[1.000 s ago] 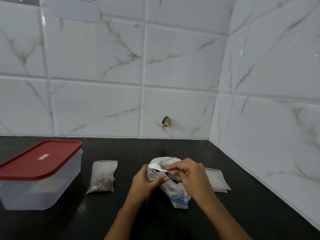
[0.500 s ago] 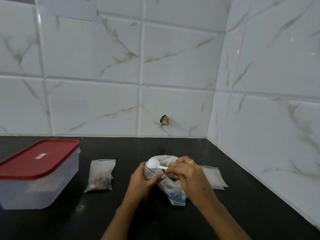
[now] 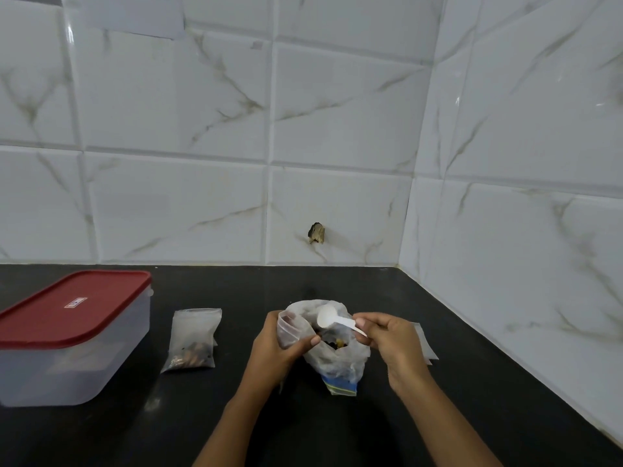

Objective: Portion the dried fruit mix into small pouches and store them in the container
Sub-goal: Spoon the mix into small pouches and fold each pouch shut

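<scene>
Right hand (image 3: pixel 391 342) pinches the spoon (image 3: pixel 337 322), bowl pointing up-left; left hand (image 3: pixel 276 352) grips a small pouch (image 3: pixel 288 332).

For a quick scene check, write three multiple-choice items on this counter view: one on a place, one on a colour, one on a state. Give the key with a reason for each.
1. Where does the filled small pouch lie?
A. Between the container and the hands
B. On top of the container lid
C. Against the right wall

2. What colour is the container lid?
A. Blue
B. Red
C. Green

3. How is the container?
A. Lid off, lying beside it
B. Tipped on its side
C. Closed with its lid on

Key:
1 A: the filled small pouch lies flat on the counter, right of the container and left of the left hand.
2 B: the lid is red.
3 C: the lid sits flat over the container, while the right hand holds a white spoon above the large bag.
</scene>
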Demonstrator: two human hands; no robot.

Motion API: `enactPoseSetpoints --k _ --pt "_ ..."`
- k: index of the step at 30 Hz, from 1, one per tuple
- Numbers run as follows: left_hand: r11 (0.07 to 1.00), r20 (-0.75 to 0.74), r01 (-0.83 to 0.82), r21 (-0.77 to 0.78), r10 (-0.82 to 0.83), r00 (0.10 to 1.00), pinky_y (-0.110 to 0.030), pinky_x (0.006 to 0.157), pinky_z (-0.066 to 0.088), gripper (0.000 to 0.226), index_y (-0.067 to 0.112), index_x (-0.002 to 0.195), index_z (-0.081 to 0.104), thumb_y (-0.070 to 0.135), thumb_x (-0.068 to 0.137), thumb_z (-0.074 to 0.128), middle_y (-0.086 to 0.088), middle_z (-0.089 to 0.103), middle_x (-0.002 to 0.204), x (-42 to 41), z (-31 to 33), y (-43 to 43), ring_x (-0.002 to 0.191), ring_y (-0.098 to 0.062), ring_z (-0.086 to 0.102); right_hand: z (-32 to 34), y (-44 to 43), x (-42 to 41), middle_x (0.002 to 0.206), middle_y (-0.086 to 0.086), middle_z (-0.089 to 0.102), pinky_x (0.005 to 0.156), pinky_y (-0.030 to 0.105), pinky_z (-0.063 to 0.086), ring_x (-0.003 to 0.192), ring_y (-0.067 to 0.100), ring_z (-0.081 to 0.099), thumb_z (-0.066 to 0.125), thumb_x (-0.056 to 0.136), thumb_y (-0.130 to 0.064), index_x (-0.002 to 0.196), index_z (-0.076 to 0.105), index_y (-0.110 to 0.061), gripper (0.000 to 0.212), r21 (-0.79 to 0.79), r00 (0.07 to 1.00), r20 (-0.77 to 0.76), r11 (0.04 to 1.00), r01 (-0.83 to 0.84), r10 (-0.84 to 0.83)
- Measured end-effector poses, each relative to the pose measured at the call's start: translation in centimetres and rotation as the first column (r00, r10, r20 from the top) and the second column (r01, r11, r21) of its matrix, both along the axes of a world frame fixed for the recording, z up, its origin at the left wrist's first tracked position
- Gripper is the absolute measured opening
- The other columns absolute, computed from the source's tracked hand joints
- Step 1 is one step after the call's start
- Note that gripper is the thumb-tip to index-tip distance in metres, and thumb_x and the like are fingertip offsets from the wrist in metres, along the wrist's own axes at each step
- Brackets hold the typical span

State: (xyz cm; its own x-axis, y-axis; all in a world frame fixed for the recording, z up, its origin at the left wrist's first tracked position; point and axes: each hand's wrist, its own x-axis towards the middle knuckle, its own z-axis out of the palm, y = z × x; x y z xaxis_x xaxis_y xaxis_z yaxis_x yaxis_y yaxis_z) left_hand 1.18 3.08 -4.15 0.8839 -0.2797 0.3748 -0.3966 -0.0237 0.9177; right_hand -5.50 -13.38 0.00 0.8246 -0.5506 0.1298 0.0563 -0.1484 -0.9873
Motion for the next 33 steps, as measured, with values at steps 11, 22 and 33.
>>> enactPoseSetpoints --k 11,22,33 --pt "0.999 -0.015 0.011 0.053 -0.011 1.000 -0.005 0.063 0.047 0.038 0.031 0.098 0.050 0.028 0.073 0.078 0.009 0.061 0.099 0.5 -0.4 -2.0 0.087 0.003 0.059 -1.6 0.4 0.8 0.115 0.007 0.054 0.083 0.026 0.044 0.107 0.023 0.055 0.049 0.093 -0.019 0.117 0.063 -0.023 0.028 -0.900 0.955 -0.295 0.348 -0.264 -0.039" --pt "0.986 -0.010 -0.115 0.117 0.117 0.993 -0.018 0.069 0.046 0.051 0.023 0.113 0.037 0.025 0.076 0.072 0.009 0.055 0.103 0.1 -0.4 -1.0 0.090 -0.003 0.058 -0.5 4.4 1.1 0.098 -0.013 0.051 0.072 0.000 0.037 0.084 -0.002 0.049 0.061 0.088 -0.018 0.108 0.062 -0.017 0.020 -0.754 0.969 -0.030 0.631 -0.182 0.244" --pt "0.983 -0.160 -0.073 -0.171 0.045 0.986 -0.019 0.062 0.052 0.021 0.019 0.108 0.054 0.025 0.088 0.059 -0.002 0.064 0.106 -1.6 -0.5 5.4 0.093 -0.013 0.064 -3.1 9.2 2.3 0.090 -0.009 0.066 0.076 0.016 0.052 0.088 0.005 0.063 0.061 0.087 -0.006 0.085 0.061 -0.033 0.027 -0.285 0.949 0.250 0.951 -0.117 0.192"
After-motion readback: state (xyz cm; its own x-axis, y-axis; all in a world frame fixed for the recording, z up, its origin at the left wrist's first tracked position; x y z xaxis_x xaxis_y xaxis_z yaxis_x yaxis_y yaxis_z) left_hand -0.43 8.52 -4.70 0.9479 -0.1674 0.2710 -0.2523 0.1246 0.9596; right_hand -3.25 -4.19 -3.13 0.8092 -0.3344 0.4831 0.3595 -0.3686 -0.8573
